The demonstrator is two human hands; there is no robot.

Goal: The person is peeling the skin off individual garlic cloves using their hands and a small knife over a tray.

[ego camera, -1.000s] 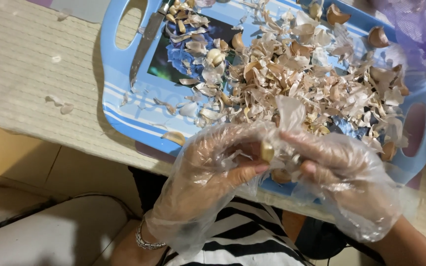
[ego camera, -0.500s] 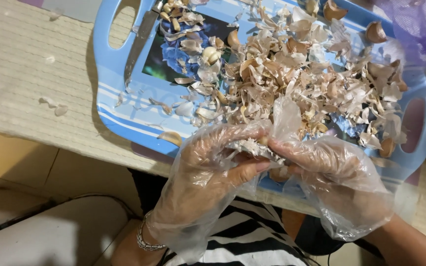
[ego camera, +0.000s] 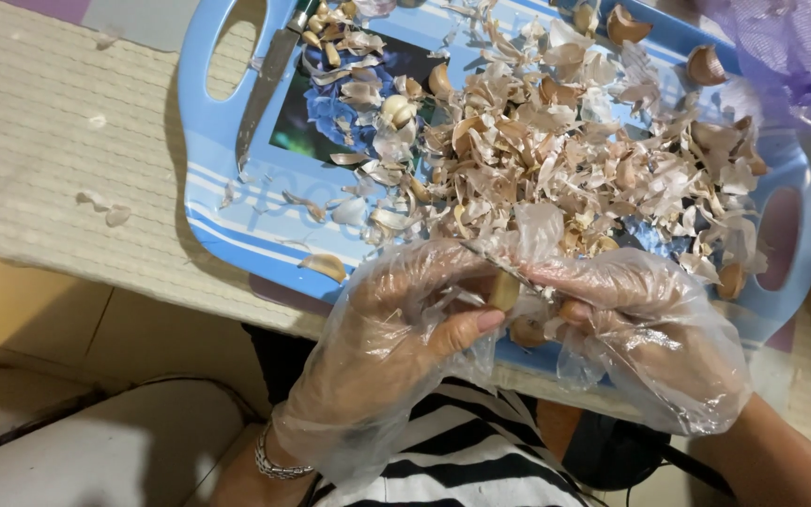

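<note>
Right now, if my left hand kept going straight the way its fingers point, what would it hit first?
The left hand points right, so it would likely first meet the garlic clove it pinches, then the right hand. Depth is unclear.

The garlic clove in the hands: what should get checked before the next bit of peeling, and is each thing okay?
1. Clove held: ok. The garlic clove sits between the left hand and the right hand.
2. Gloves on: ok, loose clear plastic covers both hands.
3. Skin all off the clove: cannot tell, the plastic blurs it.
4. Knife out of the way: ok. The knife lies at the tray's far left, apart from the hands.
5. Peels over the tray: ok. The peel pile lies on the blue tray.
6. Mat clean: not ok, a few flakes lie on it.
</note>
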